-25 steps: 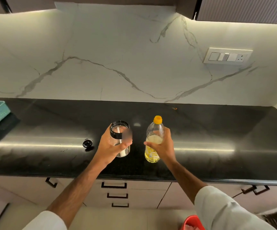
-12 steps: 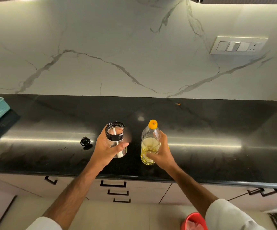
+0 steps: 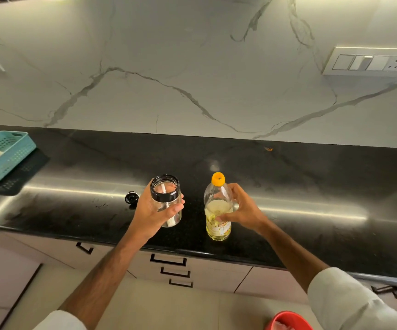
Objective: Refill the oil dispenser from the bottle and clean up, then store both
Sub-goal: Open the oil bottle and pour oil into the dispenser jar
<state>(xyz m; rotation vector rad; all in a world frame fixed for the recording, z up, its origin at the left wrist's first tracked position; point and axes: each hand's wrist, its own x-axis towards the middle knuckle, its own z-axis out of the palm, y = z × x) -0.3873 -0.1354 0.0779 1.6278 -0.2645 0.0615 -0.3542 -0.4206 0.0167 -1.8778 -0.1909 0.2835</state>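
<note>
No legible text, brand, number or sign showing anywhere. Oil bottle [image 3: 217, 210] carrying yellow label with red print, too blurred for reading and partly covered by right hand [image 3: 242, 210] gripping it.

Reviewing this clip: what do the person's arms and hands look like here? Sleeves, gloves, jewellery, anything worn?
Both hands, the left hand and the right hand, are bare: no gloves, and no rings, watch or bracelet can be seen. Both forearms are bare from wrist to near the elbow. Loose, off-white sleeves, plain and unmarked, cover the arms above that, the left sleeve and the right sleeve.
</note>
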